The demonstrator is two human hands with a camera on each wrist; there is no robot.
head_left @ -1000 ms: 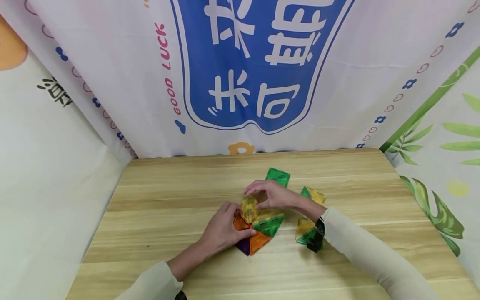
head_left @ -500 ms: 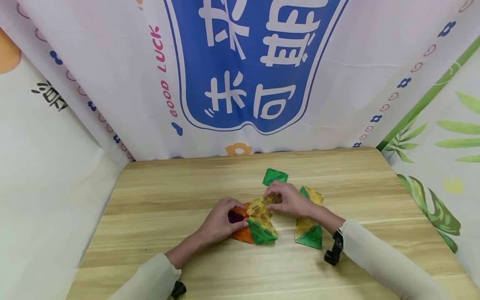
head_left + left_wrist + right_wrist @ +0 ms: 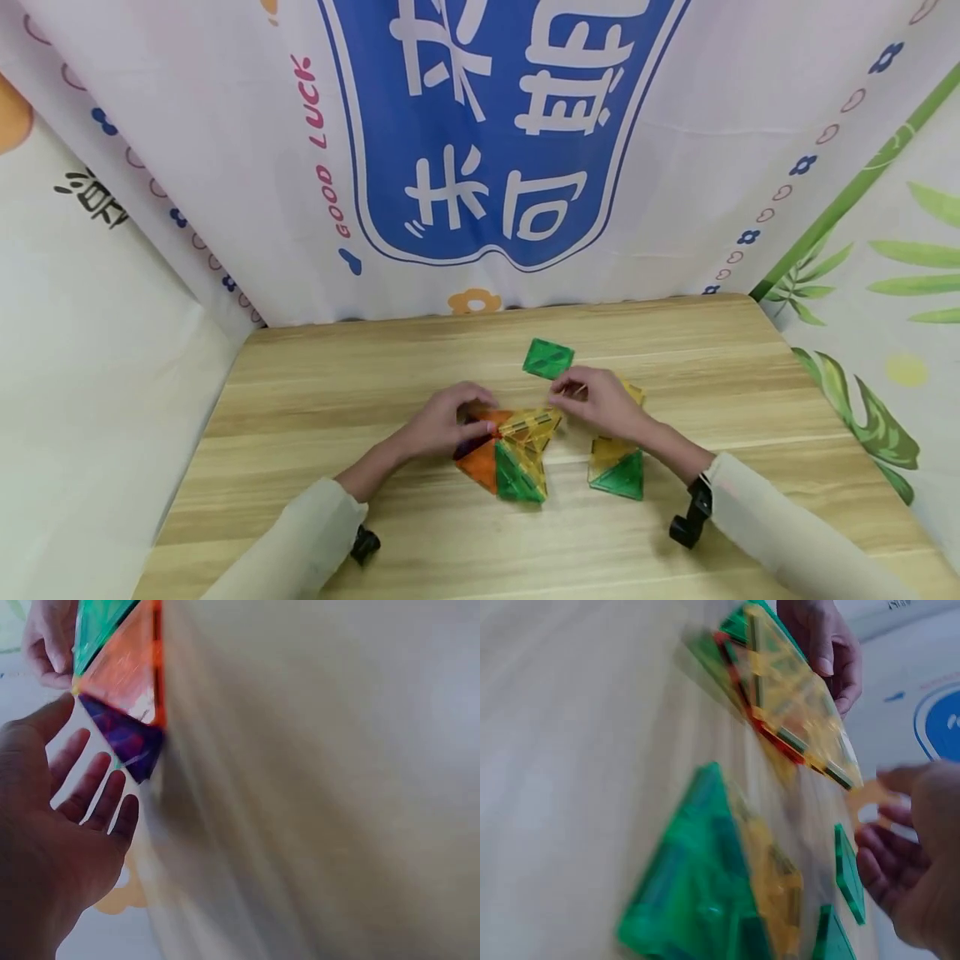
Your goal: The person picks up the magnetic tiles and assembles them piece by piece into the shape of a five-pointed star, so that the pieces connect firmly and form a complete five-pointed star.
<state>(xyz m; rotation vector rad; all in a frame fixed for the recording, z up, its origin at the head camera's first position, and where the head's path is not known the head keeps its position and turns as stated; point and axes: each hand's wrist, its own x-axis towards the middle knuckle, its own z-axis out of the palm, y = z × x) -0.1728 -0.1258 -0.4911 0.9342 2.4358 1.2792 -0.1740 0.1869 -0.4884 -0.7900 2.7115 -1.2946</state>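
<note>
Translucent magnetic tiles join into a fan-like cluster at the middle of the table, with yellow [image 3: 536, 423], green [image 3: 517, 482], orange [image 3: 477, 465] and purple [image 3: 124, 735] pieces. Around its left side lies my left hand [image 3: 442, 423], fingers loosely spread, thumb tip touching near the red centre. My right hand [image 3: 600, 404] pinches the outer corner of a yellow tile [image 3: 787, 690] between thumb and forefinger. Parts of the purple tile are hidden behind the left hand in the head view. In the right wrist view the cluster's yellow side looks raised.
A green tile [image 3: 547, 358] lies behind the right hand. Right of the cluster, a green triangle [image 3: 622, 477] sits against a yellow one; another yellow tile [image 3: 634, 392] is partly covered by the right hand. A printed cloth [image 3: 675, 200] hangs behind the wooden table [image 3: 337, 367].
The cluster has turned clockwise: purple went from the bottom to the left, green from the right to the bottom. My right hand moved rightward with the yellow corner; the left shifted slightly up.
</note>
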